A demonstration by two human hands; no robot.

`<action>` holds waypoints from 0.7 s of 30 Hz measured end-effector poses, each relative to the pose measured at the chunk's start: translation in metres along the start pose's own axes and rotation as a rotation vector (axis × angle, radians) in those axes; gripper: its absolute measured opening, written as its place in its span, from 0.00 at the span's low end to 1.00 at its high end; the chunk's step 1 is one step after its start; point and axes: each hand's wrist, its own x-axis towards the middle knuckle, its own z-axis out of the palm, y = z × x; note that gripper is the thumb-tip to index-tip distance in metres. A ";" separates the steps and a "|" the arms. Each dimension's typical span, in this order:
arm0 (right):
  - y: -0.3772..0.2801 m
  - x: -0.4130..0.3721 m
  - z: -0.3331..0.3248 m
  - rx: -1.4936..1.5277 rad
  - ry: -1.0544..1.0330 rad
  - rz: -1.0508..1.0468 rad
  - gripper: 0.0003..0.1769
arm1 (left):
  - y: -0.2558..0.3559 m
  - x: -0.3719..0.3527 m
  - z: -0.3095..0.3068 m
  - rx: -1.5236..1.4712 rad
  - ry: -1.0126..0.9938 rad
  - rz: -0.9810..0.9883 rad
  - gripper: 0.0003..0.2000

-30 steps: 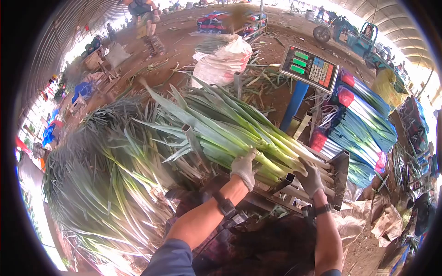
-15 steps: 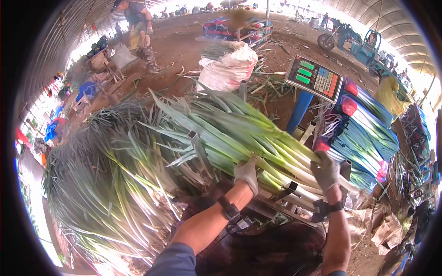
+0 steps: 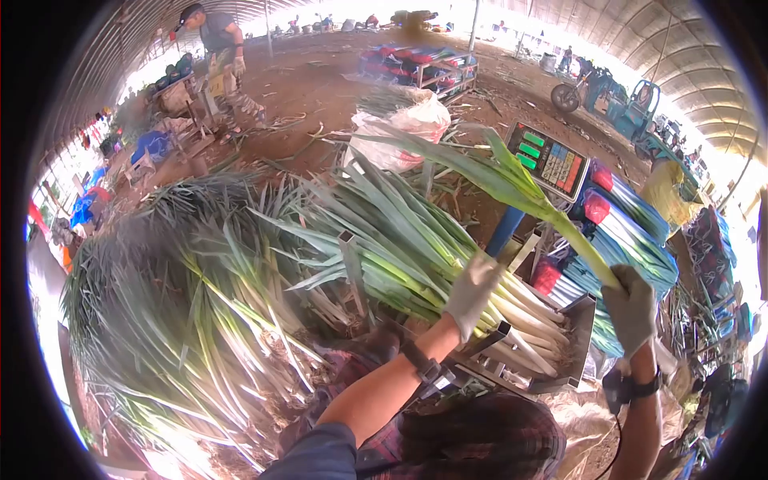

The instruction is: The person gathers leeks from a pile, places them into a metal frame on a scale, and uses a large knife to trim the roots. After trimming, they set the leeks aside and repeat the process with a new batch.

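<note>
In my gloved right hand [image 3: 630,308] is one leek [image 3: 572,232], gripped near its pale lower end. Its wide green leaves slant up and left, passing in front of the scale display. My gloved left hand [image 3: 474,296] is over a bundle of leeks [image 3: 408,248], touching or just above the stalks; motion blur hides how its fingers are set. The bundle lies in a metal rack [image 3: 588,340], white ends to the right and leaves to the left. Beside it on the left spreads a large heap of loose leeks [image 3: 200,304].
A scale display [image 3: 548,160] stands on a blue post [image 3: 504,230] behind the rack. Wrapped leek bundles [image 3: 632,232] are stacked at right. A white sack [image 3: 400,132] sits beyond the rack. Another person [image 3: 216,60] stands at far left, and a blue three-wheeler [image 3: 632,112] is parked far right.
My right hand has moved right and raised one leek out of the bundle. My left hand has shifted right and slightly up over the stalks. The far person has changed posture.
</note>
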 end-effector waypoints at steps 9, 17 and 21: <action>-0.048 -0.110 0.015 0.060 -0.146 -0.059 0.17 | 0.039 -0.052 0.021 -1.009 -0.037 0.042 0.23; -0.035 -0.162 -0.023 0.037 -0.676 -0.186 0.29 | 0.108 -0.161 -0.053 -0.914 0.252 0.215 0.20; -0.045 -0.171 -0.014 0.206 -0.757 -0.455 0.24 | 0.150 -0.193 -0.127 -0.681 0.416 0.503 0.18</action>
